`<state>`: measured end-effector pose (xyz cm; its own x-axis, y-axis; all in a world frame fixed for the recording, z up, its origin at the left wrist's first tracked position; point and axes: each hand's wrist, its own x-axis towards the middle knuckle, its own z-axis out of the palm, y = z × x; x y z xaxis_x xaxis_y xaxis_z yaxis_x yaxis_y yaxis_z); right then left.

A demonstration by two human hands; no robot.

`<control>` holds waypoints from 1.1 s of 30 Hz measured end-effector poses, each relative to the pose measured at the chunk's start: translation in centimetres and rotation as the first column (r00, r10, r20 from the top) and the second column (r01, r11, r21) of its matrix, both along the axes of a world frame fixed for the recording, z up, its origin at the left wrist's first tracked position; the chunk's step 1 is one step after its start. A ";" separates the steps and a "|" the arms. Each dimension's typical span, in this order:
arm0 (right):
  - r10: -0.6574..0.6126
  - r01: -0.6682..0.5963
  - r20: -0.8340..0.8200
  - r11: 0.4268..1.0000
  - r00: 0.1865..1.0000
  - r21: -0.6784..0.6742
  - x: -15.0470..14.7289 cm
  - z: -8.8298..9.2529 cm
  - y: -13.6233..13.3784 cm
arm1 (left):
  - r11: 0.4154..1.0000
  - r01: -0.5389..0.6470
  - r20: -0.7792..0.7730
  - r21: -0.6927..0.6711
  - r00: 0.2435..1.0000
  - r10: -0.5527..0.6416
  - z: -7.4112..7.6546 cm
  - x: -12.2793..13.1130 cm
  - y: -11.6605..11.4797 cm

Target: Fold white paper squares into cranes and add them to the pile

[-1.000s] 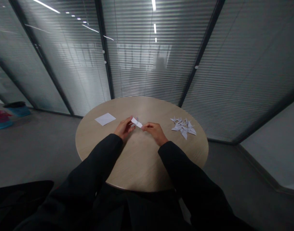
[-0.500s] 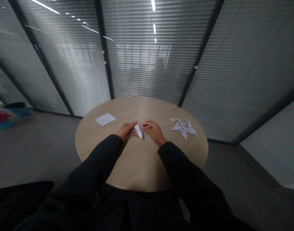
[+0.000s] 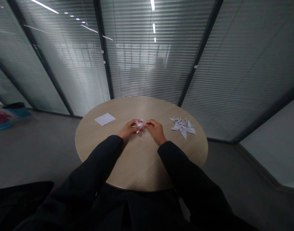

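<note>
Between my two hands, over the middle of the round table, is a small white origami crane (image 3: 139, 124), partly covered by fingers. My left hand (image 3: 129, 129) grips it from the left, with the thumb across its near side. From the right, my right hand (image 3: 155, 129) pinches its other end with thumb and fingertips. To the right lies a pile of several white origami cranes (image 3: 183, 125). A small stack or sheet of white paper (image 3: 105, 119) rests to the left; I cannot tell how many sheets.
The round wooden table (image 3: 137, 166) stands against a glass wall with blinds (image 3: 147, 83). On the floor at far left are blue bins (image 3: 18, 110), one with something red in it. A black object (image 3: 21, 202), perhaps a chair, is at lower left.
The crane has turned in my hands, and its wing that hung toward me is now mostly covered. My left thumb has come over its near side. Paper and pile have stayed put.
</note>
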<state>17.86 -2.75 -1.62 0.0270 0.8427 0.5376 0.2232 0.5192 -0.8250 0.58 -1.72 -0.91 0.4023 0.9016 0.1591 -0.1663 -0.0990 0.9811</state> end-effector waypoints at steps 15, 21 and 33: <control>-0.011 0.008 0.041 0.998 0.999 0.061 -0.2 0.2 -0.4 | 0.991 -0.087 -0.068 0.103 0.993 0.094 0.4 0.0 0.4; -0.010 0.008 0.045 0.999 0.999 0.040 0.0 0.2 -0.4 | 0.981 -0.088 -0.143 0.171 0.983 0.113 0.1 -0.2 0.7; -0.020 0.010 0.105 0.995 0.994 0.095 0.0 0.0 -0.2 | 0.977 -0.148 -0.173 0.151 0.970 0.174 0.8 0.0 0.2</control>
<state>17.84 -3.00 -1.64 -0.0217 0.7880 0.6153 0.3149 0.5895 -0.7439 0.61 -1.51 -0.10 0.2872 0.9318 0.2220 0.0447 -0.2446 0.9686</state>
